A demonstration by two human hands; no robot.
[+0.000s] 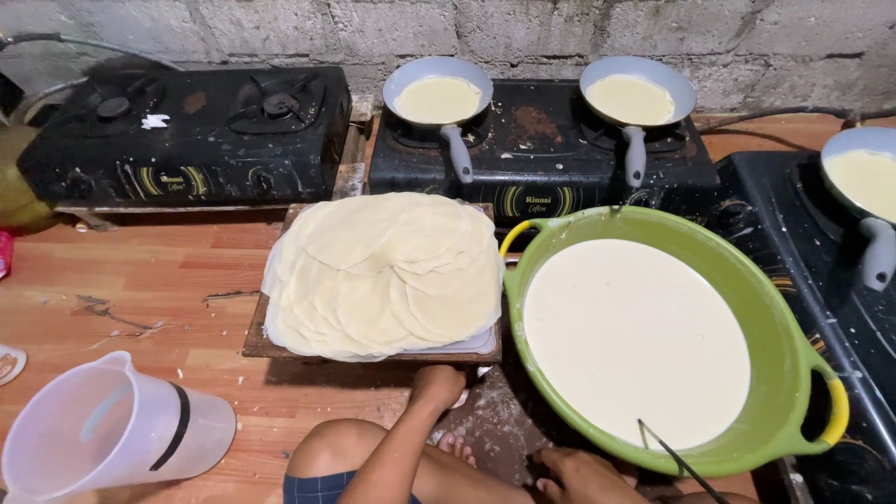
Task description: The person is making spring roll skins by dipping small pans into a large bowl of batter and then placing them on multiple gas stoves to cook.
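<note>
Left hand (439, 383) knuckles-down, fingers curled empty at wooden board (271, 347); right hand (583, 474) fingers unclear.

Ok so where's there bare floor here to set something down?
Bare wooden floor lies between the empty black stove, the board of stacked wrappers and the tipped clear jug. Right of the board it's crowded: the green batter basin sits tight against it and the stoves with pans. Both hands, left and right, rest low by the basin.

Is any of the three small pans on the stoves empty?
No: the left pan, the middle pan and the right pan each hold a pale round layer of batter.
</note>
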